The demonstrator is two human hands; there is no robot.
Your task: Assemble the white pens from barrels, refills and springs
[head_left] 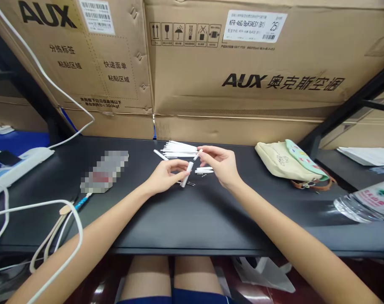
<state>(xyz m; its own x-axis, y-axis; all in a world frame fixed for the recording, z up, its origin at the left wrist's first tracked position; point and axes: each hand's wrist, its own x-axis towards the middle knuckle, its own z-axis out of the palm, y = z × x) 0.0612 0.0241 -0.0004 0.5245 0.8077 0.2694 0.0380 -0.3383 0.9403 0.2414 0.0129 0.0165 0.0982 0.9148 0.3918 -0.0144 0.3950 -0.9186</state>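
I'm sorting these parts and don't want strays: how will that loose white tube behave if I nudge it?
The loose white tube will probably roll, since it looks round and lies on a smooth black tabletop. It looks like thin plastic, so it is likely light and stiff rather than floppy.

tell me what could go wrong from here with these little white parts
The white plastic tube in the left hand is pinched only by the fingertips, so it might slip and roll across the black tabletop. The small white piece in the right hand is tiny and could easily be dropped. The loose pile of white tubes lies right beside both hands, so a careless knock could scatter it.
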